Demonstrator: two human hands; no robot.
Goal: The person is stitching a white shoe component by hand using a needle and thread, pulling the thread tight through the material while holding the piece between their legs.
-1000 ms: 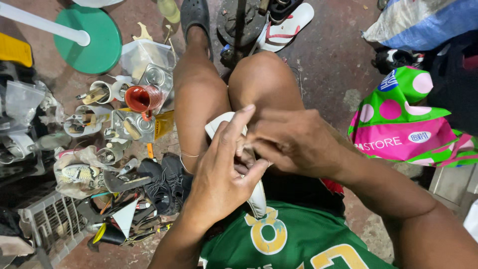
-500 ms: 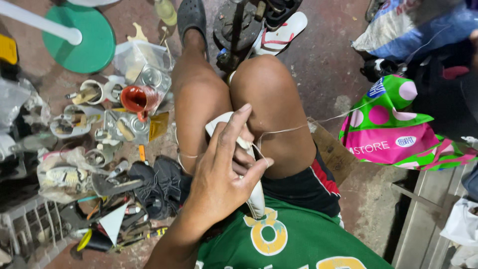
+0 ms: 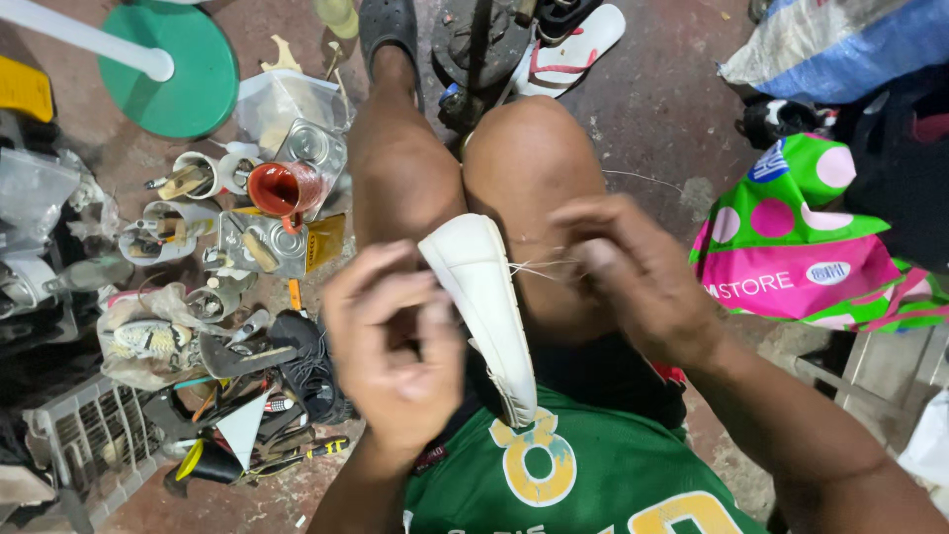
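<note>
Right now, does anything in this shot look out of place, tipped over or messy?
Yes. On the floor by the left hand, tools and containers lie in a jumbled heap, and a red cup lies on its side. The white shoe, held in that hand's grip, trails loose thread toward the right hand.

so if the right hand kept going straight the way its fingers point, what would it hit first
Probably the white shoe sole. The right hand points across the lap toward it, pinching thin thread that runs to the sole's edge. The left hand lies beyond it. Depth is hard to judge.
</note>
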